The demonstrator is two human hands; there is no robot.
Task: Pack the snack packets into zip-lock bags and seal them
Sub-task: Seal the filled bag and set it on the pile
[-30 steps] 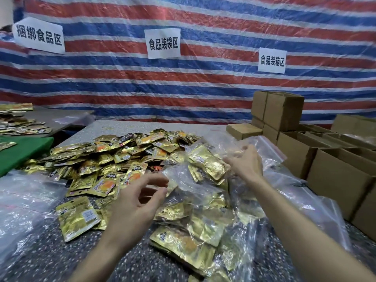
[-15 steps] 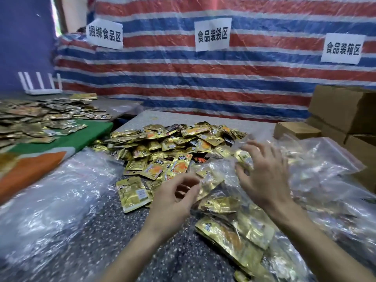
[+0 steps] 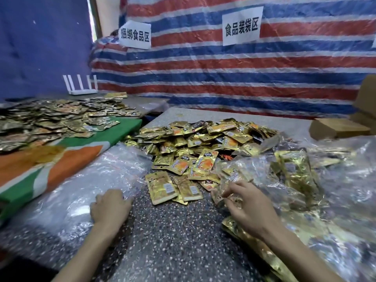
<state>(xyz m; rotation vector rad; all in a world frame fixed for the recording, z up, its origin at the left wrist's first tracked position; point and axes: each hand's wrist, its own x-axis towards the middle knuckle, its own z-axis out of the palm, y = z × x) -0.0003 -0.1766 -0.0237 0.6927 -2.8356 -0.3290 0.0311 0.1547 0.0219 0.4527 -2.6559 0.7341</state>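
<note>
A heap of gold snack packets (image 3: pixel 203 143) lies on the speckled table (image 3: pixel 173 231). To its right a clear zip-lock bag (image 3: pixel 293 171) holds several gold packets. My right hand (image 3: pixel 246 206) pinches the near left edge of that filled bag. More filled bags (image 3: pixel 264 251) lie under my right forearm. At the left a stack of empty zip-lock bags (image 3: pixel 81 180) spreads over the table. On its near right edge sits my left hand (image 3: pixel 109 206), fingers curled down into the plastic, fingertips hidden.
A second table (image 3: pixel 122 131) at the left, under green and orange cloth, carries many more packets (image 3: pixel 50 119). A white router (image 3: pixel 80 86) stands behind them. Flat cardboard boxes (image 3: pixel 337 129) sit at the back right. A striped tarp (image 3: pixel 223 78) with paper signs closes the back.
My view has turned left. My left hand has moved from the filled bag down and left onto the stack of empty bags. My right hand has dropped lower, staying with the filled bag.
</note>
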